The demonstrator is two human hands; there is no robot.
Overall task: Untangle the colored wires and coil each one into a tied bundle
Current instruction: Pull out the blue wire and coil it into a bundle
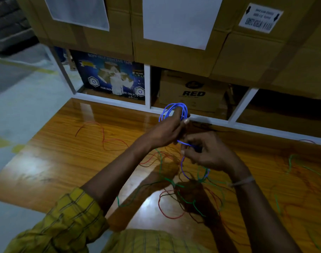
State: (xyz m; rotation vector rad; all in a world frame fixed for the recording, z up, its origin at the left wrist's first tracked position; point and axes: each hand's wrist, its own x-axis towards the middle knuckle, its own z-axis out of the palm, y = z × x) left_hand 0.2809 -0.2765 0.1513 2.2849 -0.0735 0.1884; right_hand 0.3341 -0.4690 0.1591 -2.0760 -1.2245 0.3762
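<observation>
My left hand (pixel 167 130) grips a coil of blue wire (pixel 174 109) held up above the glossy wooden table (pixel 64 161). Just below and to the right, my right hand (pixel 207 152) pinches the loose tail of the same blue wire, which loops down to the table under that hand. Red wire (pixel 108 143) lies spread on the table to the left. Under both hands, red and green wires (pixel 183 199) lie tangled together. More green wire (pixel 292 163) lies at the right.
Stacked cardboard boxes (pixel 174 52) stand on a white-framed shelf (pixel 147 84) right behind the table's far edge. A blue adhesive-tape carton (pixel 110 77) and a box marked RED (pixel 192 92) sit in the shelf. Grey floor (pixel 19 97) lies to the left.
</observation>
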